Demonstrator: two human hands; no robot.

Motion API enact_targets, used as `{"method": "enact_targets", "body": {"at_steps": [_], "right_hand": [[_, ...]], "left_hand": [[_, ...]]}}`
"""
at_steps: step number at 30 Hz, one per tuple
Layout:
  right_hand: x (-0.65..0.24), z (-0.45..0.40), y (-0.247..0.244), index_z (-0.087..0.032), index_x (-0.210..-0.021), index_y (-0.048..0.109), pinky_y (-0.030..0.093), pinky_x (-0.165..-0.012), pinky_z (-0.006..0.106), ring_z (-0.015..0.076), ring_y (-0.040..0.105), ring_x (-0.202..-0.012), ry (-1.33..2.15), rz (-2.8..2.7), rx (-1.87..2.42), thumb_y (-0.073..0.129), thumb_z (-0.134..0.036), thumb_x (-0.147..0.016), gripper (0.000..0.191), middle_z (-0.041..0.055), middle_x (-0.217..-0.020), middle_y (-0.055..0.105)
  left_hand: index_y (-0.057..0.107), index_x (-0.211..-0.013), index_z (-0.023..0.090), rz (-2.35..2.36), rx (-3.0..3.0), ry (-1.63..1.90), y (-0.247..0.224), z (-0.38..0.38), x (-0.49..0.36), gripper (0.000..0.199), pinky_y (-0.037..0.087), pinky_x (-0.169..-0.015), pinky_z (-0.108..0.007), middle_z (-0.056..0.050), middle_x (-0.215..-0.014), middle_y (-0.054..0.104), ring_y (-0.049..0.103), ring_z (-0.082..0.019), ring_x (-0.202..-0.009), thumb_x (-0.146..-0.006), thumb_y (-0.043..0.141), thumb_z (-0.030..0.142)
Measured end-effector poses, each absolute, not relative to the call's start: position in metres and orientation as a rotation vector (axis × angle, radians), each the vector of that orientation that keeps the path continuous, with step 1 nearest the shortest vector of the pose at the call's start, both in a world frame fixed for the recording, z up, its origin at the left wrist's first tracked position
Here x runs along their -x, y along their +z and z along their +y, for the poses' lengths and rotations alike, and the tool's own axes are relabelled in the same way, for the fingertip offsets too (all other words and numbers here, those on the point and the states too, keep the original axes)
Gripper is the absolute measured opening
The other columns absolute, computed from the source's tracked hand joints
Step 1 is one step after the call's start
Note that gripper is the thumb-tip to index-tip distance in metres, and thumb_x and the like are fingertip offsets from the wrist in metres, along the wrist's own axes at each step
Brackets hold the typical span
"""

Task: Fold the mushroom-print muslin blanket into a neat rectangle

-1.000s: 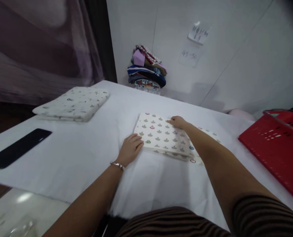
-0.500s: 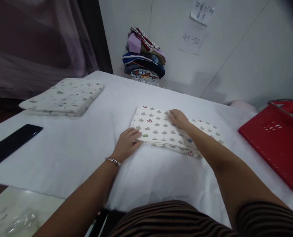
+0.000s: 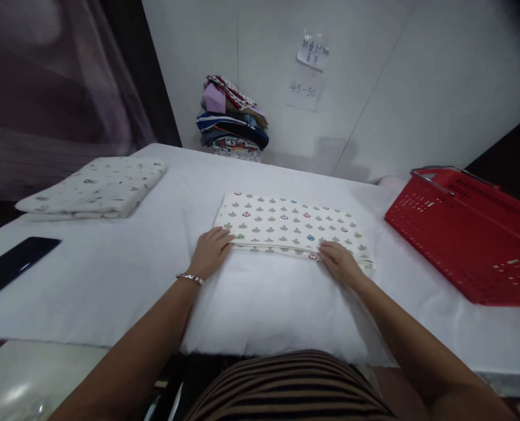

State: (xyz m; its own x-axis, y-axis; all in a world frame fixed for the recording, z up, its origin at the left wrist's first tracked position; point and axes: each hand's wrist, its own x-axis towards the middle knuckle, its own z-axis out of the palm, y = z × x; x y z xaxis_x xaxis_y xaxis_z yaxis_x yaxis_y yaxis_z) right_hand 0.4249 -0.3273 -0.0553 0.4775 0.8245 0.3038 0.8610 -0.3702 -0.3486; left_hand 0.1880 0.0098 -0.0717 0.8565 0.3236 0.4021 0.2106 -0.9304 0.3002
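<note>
A folded white cloth [image 3: 277, 225] printed with grey mushroom shapes and a few red, green and blue ones lies in front of me. My left hand [image 3: 211, 248] is at its near left corner, fingers on top and thumb by the edge, closed on it. Along the near edge, toward the right end, my right hand [image 3: 339, 262] has its fingers over the fold and is closed on that edge. The thumb's grip there is partly hidden. The folded layers show along the near side.
A second folded printed cloth [image 3: 97, 187] lies at left on the white-covered table [image 3: 154, 280], behind a black phone-like slab [image 3: 16, 266]. Stacked folded fabrics [image 3: 233, 120] stand against the wall. At right is a red plastic basket [image 3: 465, 240]; handwritten papers [image 3: 313, 54] hang above.
My right hand has moved from the cloth's top surface to its near edge on the right. The cloth's right part now lies flatter. My left hand stays at the corner; the view has shifted right.
</note>
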Motion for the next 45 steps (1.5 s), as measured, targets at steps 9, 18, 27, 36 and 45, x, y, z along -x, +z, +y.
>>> {"method": "enact_targets", "body": {"at_steps": [9, 18, 27, 36, 45], "right_hand": [[-0.407, -0.299, -0.046, -0.024, -0.104, 0.068, 0.043, -0.095, 0.038, 0.0223, 0.055, -0.109, -0.09, -1.415, 2.245, 0.041, -0.032, -0.091, 0.031, 0.0068, -0.115, 0.064], [-0.402, -0.252, -0.044, -0.022, -0.102, 0.069, 0.04, -0.088, 0.03, 0.0208, 0.054, -0.1, -0.077, -1.527, 2.311, 0.048, -0.029, -0.092, 0.024, 0.0064, -0.105, 0.065], [-0.402, -0.251, -0.058, -0.021, -0.095, 0.067, 0.039, -0.084, 0.029, 0.0195, 0.052, -0.093, -0.086, -1.432, 2.246, 0.041, -0.026, -0.094, 0.027, 0.0055, -0.096, 0.064], [-0.4, -0.248, -0.064, -0.019, -0.084, 0.06, 0.038, -0.078, 0.031, 0.0207, 0.05, -0.087, -0.223, -1.398, 2.128, 0.043, -0.02, -0.092, 0.019, 0.0067, -0.087, 0.061], [-0.4, -0.247, -0.066, -0.02, -0.082, 0.057, 0.038, -0.076, 0.031, 0.0197, 0.05, -0.083, -0.232, -1.391, 2.04, 0.042, -0.021, -0.093, 0.019, 0.0054, -0.084, 0.06]], "left_hand": [[0.066, -0.102, 0.024, 0.169, -2.844, 0.648, -0.05, -0.049, -0.234, 0.024, 0.031, -0.102, -0.047, -0.006, -0.12, 0.061, 0.047, -0.025, -0.119, -0.088, 0.049, 0.031], [0.069, -0.086, 0.023, 0.342, -2.719, 0.621, -0.059, -0.076, -0.268, 0.017, 0.038, -0.09, -0.042, -0.004, -0.099, 0.066, 0.054, -0.023, -0.099, -0.086, 0.052, 0.026], [0.065, -0.078, 0.021, 0.489, -2.604, 0.555, -0.05, -0.083, -0.269, 0.021, 0.037, -0.087, -0.039, -0.003, -0.092, 0.066, 0.055, -0.02, -0.094, -0.087, 0.047, 0.025], [0.063, -0.082, 0.02, 0.459, -2.675, 0.685, -0.057, -0.083, -0.27, 0.019, 0.039, -0.086, -0.038, -0.004, -0.092, 0.065, 0.055, -0.02, -0.092, -0.089, 0.045, 0.023], [0.067, -0.082, 0.022, 0.187, -2.892, 0.9, -0.06, -0.095, -0.27, 0.02, 0.037, -0.096, -0.041, -0.006, -0.113, 0.061, 0.047, -0.023, -0.114, -0.081, 0.051, 0.01]]}}
